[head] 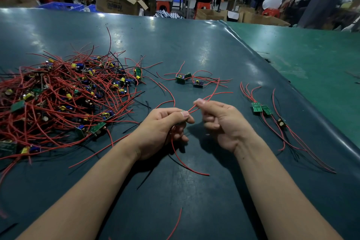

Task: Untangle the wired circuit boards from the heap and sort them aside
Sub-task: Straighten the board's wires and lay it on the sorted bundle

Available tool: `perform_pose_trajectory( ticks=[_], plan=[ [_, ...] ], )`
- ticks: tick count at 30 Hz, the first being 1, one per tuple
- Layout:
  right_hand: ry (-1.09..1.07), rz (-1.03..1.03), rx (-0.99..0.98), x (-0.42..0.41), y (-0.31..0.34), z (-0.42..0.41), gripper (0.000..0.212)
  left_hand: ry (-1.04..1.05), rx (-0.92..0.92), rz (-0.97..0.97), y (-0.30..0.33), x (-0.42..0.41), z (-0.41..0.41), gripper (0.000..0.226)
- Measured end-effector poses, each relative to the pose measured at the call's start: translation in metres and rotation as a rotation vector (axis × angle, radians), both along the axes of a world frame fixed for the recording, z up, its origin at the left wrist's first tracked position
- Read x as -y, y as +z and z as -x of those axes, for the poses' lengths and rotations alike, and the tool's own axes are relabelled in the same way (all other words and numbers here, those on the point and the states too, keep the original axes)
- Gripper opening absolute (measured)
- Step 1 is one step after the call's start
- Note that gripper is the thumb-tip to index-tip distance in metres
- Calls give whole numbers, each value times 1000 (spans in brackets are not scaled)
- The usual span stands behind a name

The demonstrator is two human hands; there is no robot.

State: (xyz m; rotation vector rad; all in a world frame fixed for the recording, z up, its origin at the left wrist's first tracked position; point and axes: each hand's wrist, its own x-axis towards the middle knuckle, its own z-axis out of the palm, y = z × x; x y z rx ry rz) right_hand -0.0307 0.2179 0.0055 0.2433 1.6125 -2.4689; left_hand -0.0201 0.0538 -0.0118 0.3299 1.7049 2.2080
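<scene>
Left hand (165,128) grips a board's wires (191,110); right hand (220,121) pinches them at its 11 o'clock. Box (116,2) print unreadable.

On the desk (175,41) the heap (64,95) lies at the left. A small group of boards (190,80) lies far of the hands, at the middle. Three sorted boards (266,111) lie at the right, their wires running near. Both hands meet between heap and sorted boards.
</scene>
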Motion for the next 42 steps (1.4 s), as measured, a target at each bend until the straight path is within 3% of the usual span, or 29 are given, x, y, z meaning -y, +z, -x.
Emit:
perform_pose_trajectory(
  ticks=[9,11,14,17,19,23,29,31,33,38,42],
  plan=[
    [-496,273,-43,-34,7,13,15,-32,25,-68,3,2,-1,20],
    [-405,165,-8,-32,8,9,17,25,26,-113,4,2,1,22],
    [77,-238,27,-12,4,-4,30,43,-17,-83,5,2,1,34],
    [435,-382,-14,7,-2,-16,31,-40,-50,3,6,3,-2,42],
    [433,-398,-70,9,-2,-17,23,-78,-46,19,8,3,-4,42],
    [345,-419,-130,6,0,-16,30,-106,-31,60,10,5,-4,42],
    [383,-422,-152,4,-1,-17,24,-163,-47,110,10,6,-4,49],
    [252,-406,-212,6,2,-15,28,-152,-38,79,10,9,-3,49],
    [-15,-323,-247,3,5,-9,26,-74,-28,27,10,15,2,40],
    [-654,-75,-281,-20,11,4,27,522,-204,65,6,34,23,18],
    [-907,12,-269,-30,7,9,21,639,-206,36,0,33,26,16]
  ],
)
